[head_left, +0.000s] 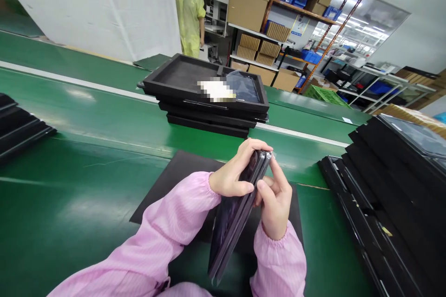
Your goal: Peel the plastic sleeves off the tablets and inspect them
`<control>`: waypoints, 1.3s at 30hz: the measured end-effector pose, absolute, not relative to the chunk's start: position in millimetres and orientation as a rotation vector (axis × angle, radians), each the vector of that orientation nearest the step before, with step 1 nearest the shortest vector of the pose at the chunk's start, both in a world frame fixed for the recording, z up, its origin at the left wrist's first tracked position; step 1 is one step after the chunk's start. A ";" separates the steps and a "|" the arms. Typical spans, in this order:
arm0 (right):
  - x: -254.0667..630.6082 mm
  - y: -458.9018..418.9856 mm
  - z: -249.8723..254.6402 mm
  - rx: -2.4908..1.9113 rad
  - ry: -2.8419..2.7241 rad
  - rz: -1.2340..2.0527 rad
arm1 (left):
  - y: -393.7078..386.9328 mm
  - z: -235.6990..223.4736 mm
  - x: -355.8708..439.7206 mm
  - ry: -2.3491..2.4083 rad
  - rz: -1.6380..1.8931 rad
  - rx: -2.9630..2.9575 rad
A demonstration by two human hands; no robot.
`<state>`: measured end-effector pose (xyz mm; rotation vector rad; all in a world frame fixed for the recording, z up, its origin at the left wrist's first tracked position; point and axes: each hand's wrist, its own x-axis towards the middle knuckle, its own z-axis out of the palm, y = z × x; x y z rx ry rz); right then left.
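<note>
A slim, dark, flat device [232, 229] like a closed laptop or tablet stands on edge between my hands, its two layers lying together along a long edge. My left hand [233, 171] is wrapped over its upper end, with the thumb on the left face and fingers reaching across the top corner. On the other side, my right hand [277, 197] pinches the upper part, its thumb at the edge and its index finger at the corner. Below lies a black mat [167, 190]. Exactly what the right fingertips touch is hard to make out.
Stacked black trays [205, 112] stand ahead on the green work surface [104, 158]. Another tall stack of black trays [393, 190] rises at right, and more black trays [21, 125] sit at far left. Beyond are a person in yellow [190, 14] and shelving [306, 7].
</note>
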<state>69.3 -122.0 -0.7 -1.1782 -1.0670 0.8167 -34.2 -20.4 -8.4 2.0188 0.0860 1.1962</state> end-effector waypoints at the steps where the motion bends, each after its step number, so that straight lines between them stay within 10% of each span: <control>1: 68.1 -122.5 -0.5 -1.172 -1.037 0.784 | -21.6 -8.6 -34.2 0.094 1.200 2.016; 24: 54.5 -127.4 -19.5 -1.114 -0.852 0.279 | -41.5 -5.7 -25.7 0.094 1.234 1.843; 39: 27.2 -77.1 -117.3 -1.345 -0.762 1.038 | -25.9 -42.8 -112.1 0.274 1.343 0.768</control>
